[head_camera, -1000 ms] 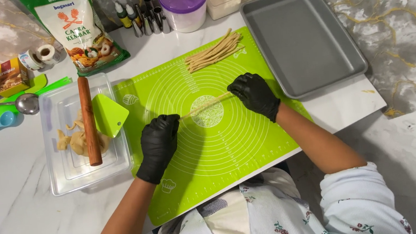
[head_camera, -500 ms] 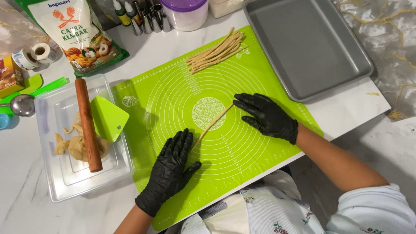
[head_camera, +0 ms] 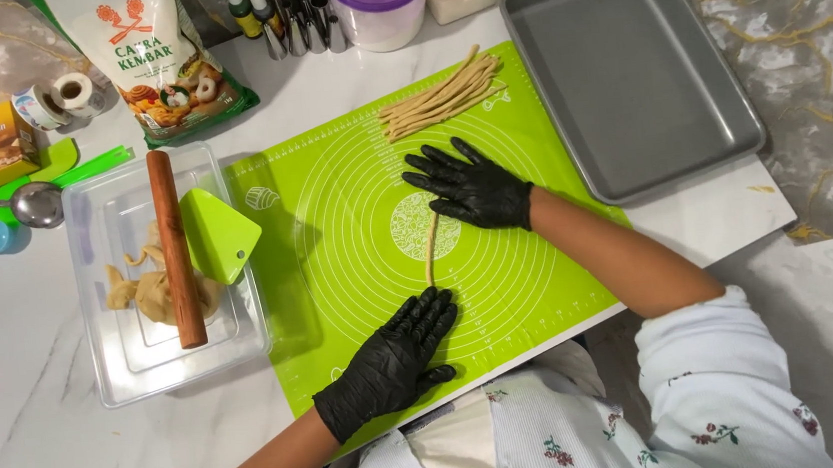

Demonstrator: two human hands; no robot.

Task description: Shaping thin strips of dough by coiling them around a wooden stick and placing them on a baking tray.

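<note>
A thin rope of tan dough lies on the lime-green silicone mat, running from far to near. My right hand, in a black glove, lies flat with fingers spread over the rope's far end. My left hand, also black-gloved, rests flat with its fingertips on the near end. A pile of several finished dough ropes sits at the mat's far edge, just beyond my right hand.
A grey metal baking pan stands right of the mat. Left of it, a clear plastic tray holds a wooden rolling pin, a green scraper and dough scraps. A flour bag, purple-lidded tub and spoons stand behind.
The dough rope has turned from a slant to running straight away from me. My right hand moved up to its far end and my left hand slid to its near end.
</note>
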